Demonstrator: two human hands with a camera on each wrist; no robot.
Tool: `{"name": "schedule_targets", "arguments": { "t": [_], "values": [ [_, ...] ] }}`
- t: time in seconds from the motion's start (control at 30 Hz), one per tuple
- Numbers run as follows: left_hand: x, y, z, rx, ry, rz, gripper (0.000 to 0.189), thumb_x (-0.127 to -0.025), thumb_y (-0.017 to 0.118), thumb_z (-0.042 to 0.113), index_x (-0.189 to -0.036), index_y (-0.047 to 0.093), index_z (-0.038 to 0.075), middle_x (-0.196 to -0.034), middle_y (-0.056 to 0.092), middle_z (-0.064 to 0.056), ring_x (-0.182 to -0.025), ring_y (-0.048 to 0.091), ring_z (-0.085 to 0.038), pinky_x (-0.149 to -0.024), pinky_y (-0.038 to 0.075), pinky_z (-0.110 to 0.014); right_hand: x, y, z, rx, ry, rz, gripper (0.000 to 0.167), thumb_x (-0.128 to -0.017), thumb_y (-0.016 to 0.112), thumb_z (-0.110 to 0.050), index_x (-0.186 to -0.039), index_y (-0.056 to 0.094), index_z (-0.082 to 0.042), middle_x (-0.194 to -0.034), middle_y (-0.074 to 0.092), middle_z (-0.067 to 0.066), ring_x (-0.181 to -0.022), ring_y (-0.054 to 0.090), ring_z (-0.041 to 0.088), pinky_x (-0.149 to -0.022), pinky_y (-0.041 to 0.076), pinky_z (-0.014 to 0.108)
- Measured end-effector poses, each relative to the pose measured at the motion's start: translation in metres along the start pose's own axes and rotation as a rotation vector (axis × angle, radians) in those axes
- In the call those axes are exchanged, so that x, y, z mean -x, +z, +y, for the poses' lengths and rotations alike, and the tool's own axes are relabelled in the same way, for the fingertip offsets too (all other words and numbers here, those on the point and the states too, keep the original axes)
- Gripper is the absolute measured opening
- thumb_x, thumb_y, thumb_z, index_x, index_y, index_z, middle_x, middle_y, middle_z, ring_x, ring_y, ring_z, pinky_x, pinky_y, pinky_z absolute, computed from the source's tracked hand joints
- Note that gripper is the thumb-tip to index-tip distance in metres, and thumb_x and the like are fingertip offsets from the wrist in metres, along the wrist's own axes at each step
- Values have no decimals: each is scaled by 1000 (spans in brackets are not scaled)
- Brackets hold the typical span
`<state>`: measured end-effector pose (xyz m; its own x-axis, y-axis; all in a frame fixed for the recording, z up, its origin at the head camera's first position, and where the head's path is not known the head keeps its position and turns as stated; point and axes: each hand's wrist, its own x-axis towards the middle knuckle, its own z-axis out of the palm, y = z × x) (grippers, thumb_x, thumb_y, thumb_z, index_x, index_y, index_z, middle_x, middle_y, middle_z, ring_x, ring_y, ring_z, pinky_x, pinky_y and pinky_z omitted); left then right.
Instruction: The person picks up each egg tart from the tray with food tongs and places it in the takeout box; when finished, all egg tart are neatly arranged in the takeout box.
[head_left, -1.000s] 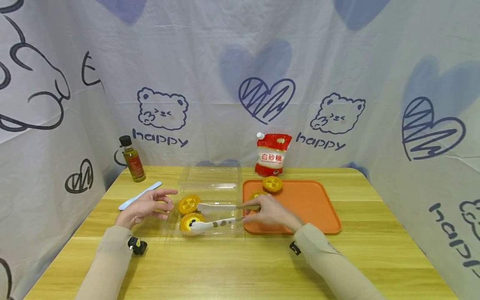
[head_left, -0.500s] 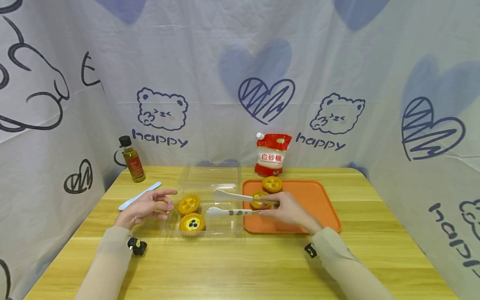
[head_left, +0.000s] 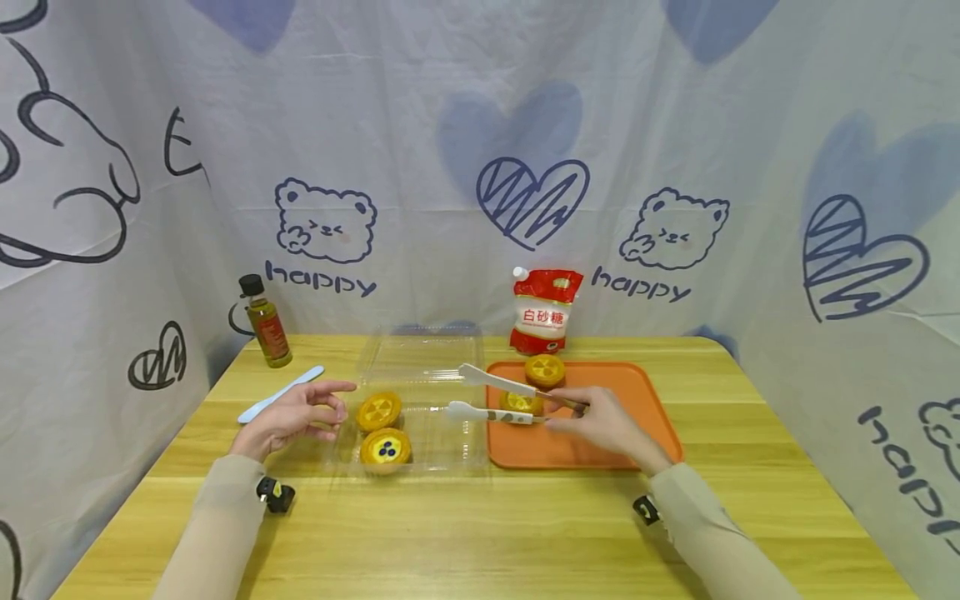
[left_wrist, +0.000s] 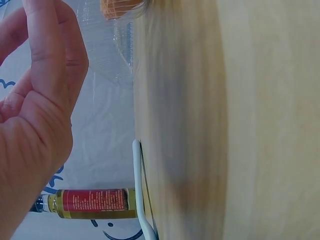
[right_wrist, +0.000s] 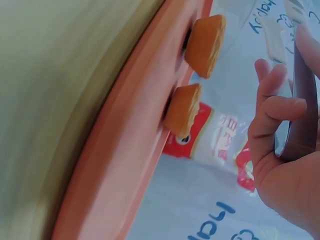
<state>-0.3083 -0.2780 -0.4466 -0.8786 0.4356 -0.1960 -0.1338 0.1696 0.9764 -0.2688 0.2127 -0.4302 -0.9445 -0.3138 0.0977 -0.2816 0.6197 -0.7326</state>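
Note:
My right hand (head_left: 600,421) grips a pair of tongs (head_left: 495,415) with white tips, spread apart with nothing between them. The tongs reach leftward over the orange tray (head_left: 615,417), their tips above the right edge of the clear plastic box (head_left: 450,437). Two egg tarts lie on the tray: a rear tart (head_left: 545,370) and a nearer tart (head_left: 517,403), partly behind the tongs. In the box sit a tart with wedge-shaped topping (head_left: 378,411) and a tart with dark berries (head_left: 386,450). My left hand (head_left: 296,417) hovers at the box's left side, fingers loosely bent, holding nothing.
A light blue spatula-like stick (head_left: 281,393) lies behind my left hand. An oil bottle (head_left: 267,327) stands at the back left. A red and white sugar pouch (head_left: 544,312) stands behind the tray. The box's lid (head_left: 423,354) is raised at the back, before a printed curtain.
My right hand has drawn back rightward with the tongs, away from the berry tart, which stays in the box. The tongs' tips now sit higher and farther right. My left hand stays put.

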Motion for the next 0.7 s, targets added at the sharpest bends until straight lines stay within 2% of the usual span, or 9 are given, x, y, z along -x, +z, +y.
{"name": "schedule_targets", "arguments": {
  "t": [0.1, 0.27, 0.53, 0.7],
  "values": [
    [0, 0, 1, -7, -1, 10, 70, -91, 64, 0, -150, 29, -4, -98, 62, -5, -77, 66, -19, -69, 61, -32, 1, -4, 7, -11, -3, 20, 49, -83, 78, -31, -127, 67, -13, -108, 73, 6, -71, 52, 18, -58, 44, 24],
    [2, 1, -1, -13, -2, 19, 70, -90, 65, 1, -150, 30, -3, -101, 62, -8, -79, 66, -20, -70, 61, -32, 4, -10, 17, -7, 11, 44, 49, -83, 78, -34, -126, 67, -12, -108, 73, 5, -80, 54, 19, -65, 46, 25],
    [2, 0, -3, -7, -3, 17, 70, -90, 65, 0, -150, 30, -3, -98, 62, -6, -76, 65, -18, -69, 61, -32, 10, -22, 28, -1, 25, 87, 55, -81, 79, -40, -127, 67, -13, -107, 73, 3, -81, 57, 20, -66, 48, 26],
    [0, -1, -2, -13, -3, 17, 70, -90, 64, 0, -151, 29, -3, -98, 61, -6, -77, 65, -18, -69, 61, -32, 14, -29, 36, 19, 37, 110, 57, -80, 79, -43, -127, 67, -12, -108, 73, 7, -81, 57, 18, -67, 48, 26]
  ]
}}
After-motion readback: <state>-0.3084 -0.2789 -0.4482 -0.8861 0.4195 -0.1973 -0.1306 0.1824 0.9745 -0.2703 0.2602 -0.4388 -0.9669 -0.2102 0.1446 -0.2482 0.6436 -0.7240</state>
